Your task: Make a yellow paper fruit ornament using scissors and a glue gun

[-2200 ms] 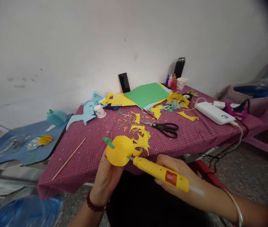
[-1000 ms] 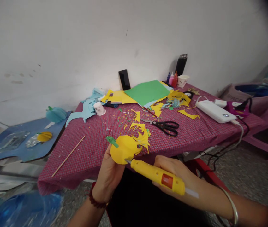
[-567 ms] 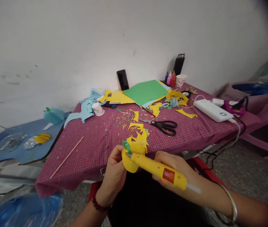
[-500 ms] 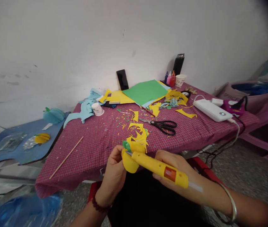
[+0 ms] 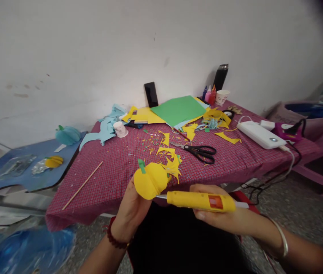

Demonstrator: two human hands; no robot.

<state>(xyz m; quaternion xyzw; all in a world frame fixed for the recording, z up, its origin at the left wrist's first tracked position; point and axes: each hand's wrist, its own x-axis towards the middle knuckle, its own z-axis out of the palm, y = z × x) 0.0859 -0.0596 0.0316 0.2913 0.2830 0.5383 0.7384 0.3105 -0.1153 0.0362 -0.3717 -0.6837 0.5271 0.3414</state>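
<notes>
A yellow paper pumpkin point(image 5: 150, 180) with a small green stem point(image 5: 141, 166) is held in my left hand point(image 5: 132, 210), whose fingers are mostly hidden behind it. My right hand point(image 5: 217, 217) is closed around a yellow glue gun point(image 5: 198, 201). The gun's metal nozzle point(image 5: 161, 196) meets the lower right edge of the pumpkin. A clear glue stick point(image 5: 241, 205) sticks out of the gun's back end. Just beyond the pumpkin, yellow paper scraps point(image 5: 172, 167) lie on the checked tablecloth point(image 5: 110, 171). Black-handled scissors point(image 5: 198, 151) rest there, blades slightly apart.
On the table are a wooden stick point(image 5: 83, 185), a paper cup point(image 5: 120, 129), green paper point(image 5: 180, 110), a phone point(image 5: 151, 94) against the wall, paint bottles point(image 5: 211, 95) and a white power bank point(image 5: 261, 134). A blue board point(image 5: 32, 182) at left bears blue and yellow pumpkins.
The pumpkin has turned so its broad side shows and moved slightly left. The glue gun's nozzle has dropped from near the green stem to the lower edge, and the gun is now nearly level.
</notes>
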